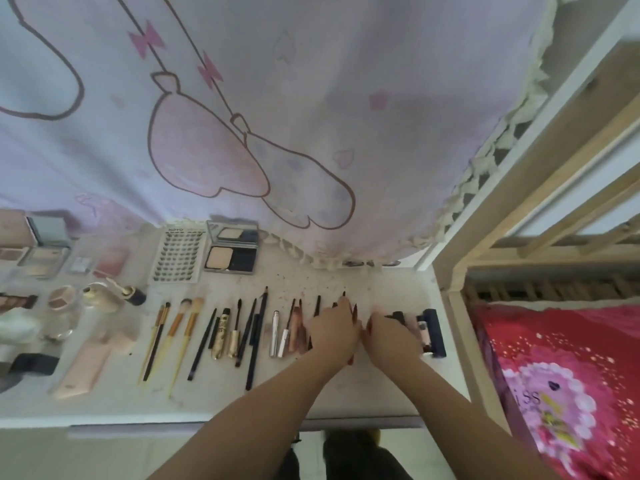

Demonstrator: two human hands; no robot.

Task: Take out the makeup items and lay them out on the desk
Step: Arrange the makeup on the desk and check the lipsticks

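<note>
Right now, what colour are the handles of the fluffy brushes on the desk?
Yellow, with orange ferrules, on the fluffy brushes; the head view shows them.

Just one head-worn wide-angle view, looking forward and steeply down over the desk (346, 393), fairly close, curtain (277, 116) straight ahead, bed frame (485, 202) off right.

Both hands (363, 332) cover several thin sticks (317, 304); whether they grip any is unclear. Left-edge compacts (14, 254) are cut off.
</note>
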